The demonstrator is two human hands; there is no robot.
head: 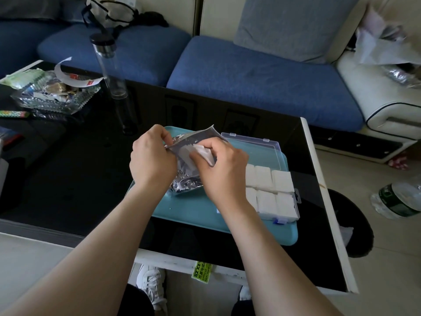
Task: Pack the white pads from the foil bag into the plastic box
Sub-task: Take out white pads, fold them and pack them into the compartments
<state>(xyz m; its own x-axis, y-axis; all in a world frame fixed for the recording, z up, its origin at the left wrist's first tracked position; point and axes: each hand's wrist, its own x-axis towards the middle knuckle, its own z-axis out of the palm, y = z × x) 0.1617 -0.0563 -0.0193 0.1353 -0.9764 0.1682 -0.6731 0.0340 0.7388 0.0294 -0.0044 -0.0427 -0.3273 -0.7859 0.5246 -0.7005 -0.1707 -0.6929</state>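
Left hand (151,159) pinches the crinkled foil bag (185,179); right hand (222,171) grips soft white pads (205,152).

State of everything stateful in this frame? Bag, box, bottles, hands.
Foil bag: mouth open, crumpled, resting on the teal tray.
Plastic box: lid open, two rows of packed pads inside.
Left hand: grips the bag's mouth edge.
Right hand: pinches white pads, partly out of the bag.
Clear bottle: upright, capped, looks empty.
Floor bottle: lying on its side.
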